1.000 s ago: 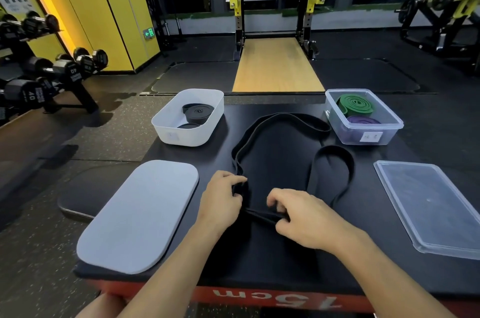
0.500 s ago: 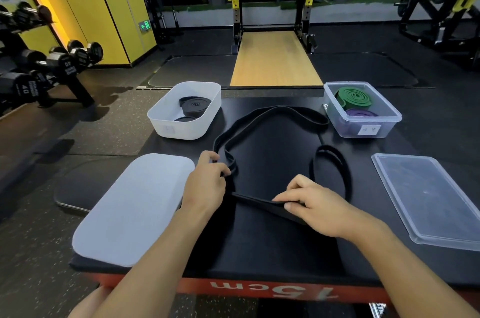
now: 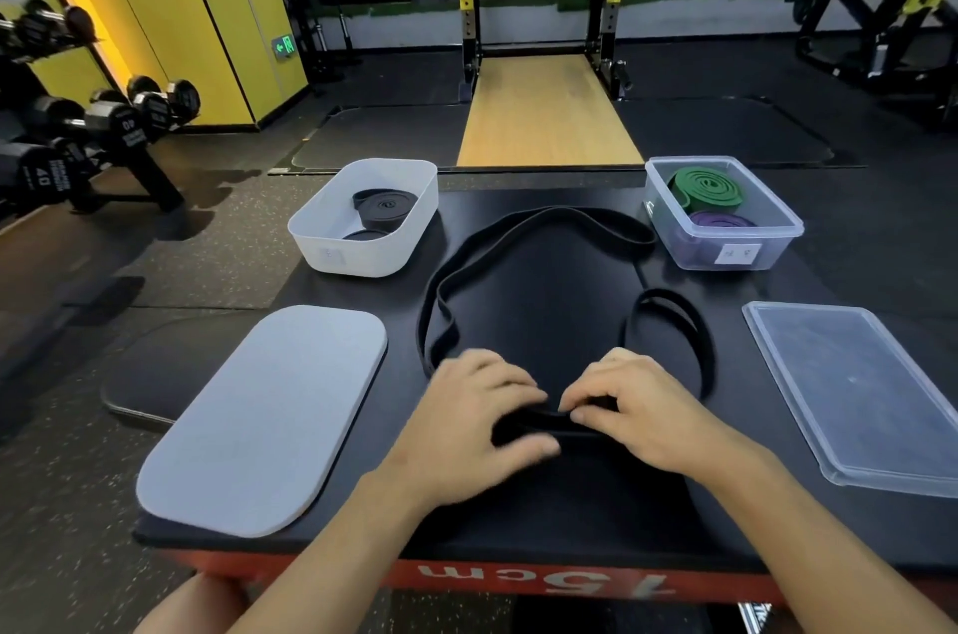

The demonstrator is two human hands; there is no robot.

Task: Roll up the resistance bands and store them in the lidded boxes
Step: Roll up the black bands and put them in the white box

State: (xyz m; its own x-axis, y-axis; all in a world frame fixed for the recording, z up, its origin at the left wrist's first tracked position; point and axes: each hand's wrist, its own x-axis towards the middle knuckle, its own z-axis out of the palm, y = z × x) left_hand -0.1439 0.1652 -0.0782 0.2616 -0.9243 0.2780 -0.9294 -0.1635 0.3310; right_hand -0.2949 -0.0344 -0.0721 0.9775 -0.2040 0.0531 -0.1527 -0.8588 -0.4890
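While unlidded, white box [image 3: 357,256] holds black rolls [image 3: 386,212], clear box [image 3: 670,239] coloured rolls [image 3: 707,187]

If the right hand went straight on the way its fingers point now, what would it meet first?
Probably the left hand, just across the black band that both hands pinch; depth is unclear.

Both bare forearms reach forward, hands close together, palms down. The left hand [image 3: 474,423], slightly blurred, curls fingers and thumb round a black band [image 3: 539,422]. The right hand [image 3: 640,418] pinches it with bent fingertips.
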